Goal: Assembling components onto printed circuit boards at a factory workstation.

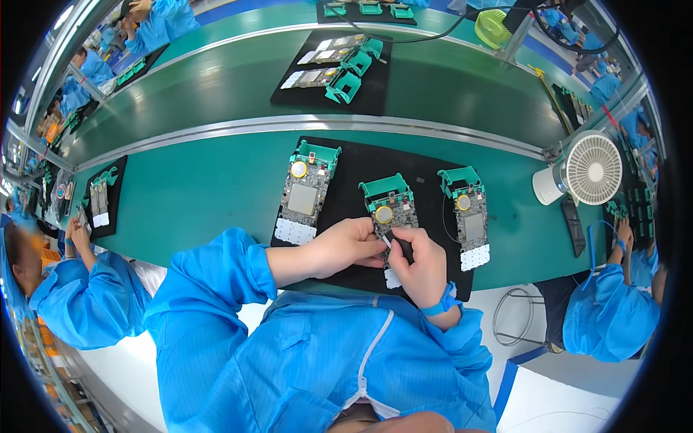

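Note:
In front of me, the middle circuit board [398, 215], with a green plastic frame [386, 189] at its far end and a round yellow-rimmed part on it, lies on a black mat [346, 195]. My left hand [348, 247] grips its left edge, fingers pressed together. My right hand [424, 268], wearing a blue wrist strap [441, 302], is closed around a small black tool [404, 250] with a light tip touching the board. The tool's exact kind is hidden by the fingers. Two similar boards lie apart: a left board [302, 197] and a right board [472, 224].
A white fan [593, 167] and a dark phone-like object [574, 227] stand at the right of the green table [195, 195]. Beyond a metal rail [317, 124], another black mat [284, 90] bears more boards. Co-workers in blue sit at left [86, 303] and right [610, 310].

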Demonstrator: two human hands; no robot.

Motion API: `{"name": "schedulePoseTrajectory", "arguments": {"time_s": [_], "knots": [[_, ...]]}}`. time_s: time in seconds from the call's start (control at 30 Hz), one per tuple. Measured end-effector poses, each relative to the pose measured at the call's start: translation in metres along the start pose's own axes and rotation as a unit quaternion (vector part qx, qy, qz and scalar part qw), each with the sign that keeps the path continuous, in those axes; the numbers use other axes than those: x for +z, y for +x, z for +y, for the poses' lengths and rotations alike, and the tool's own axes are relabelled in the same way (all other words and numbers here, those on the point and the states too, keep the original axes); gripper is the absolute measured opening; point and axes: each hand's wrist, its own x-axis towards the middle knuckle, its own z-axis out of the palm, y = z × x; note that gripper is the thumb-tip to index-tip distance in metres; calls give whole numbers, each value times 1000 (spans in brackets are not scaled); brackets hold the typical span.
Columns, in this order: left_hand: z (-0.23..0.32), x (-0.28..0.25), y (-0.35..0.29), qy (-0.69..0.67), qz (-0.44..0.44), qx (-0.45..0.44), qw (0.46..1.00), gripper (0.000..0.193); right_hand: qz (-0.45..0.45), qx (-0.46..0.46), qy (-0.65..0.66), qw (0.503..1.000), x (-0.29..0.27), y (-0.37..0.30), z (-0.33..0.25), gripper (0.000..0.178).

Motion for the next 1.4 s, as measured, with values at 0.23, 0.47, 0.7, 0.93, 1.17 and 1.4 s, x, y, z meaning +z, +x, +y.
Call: {"name": "schedulePoseTrajectory", "arguments": {"time_s": [0.23,0.47,0.7,0.93,1.17,1.4], "knots": [[-6,1,5,-8,5,17,1000,16,1,-3,-47,999,2,-6,-2,22],[-10,1,7,-5,6,36,999,15,19,-33,-137,990,3,-8,-11,23],[-5,5,3,27,15,53,998,22,-75,-6,-106,992,-35,-4,-8,30],[-5,5,4,45,22,48,998,23,-115,-154,-119,974,-46,-2,-2,29],[-4,6,3,59,23,41,997,23,-138,-135,-33,981,-44,2,9,28],[-1,14,-2,95,61,59,992,27,-184,-315,-210,907,-37,-25,-5,22]]}}
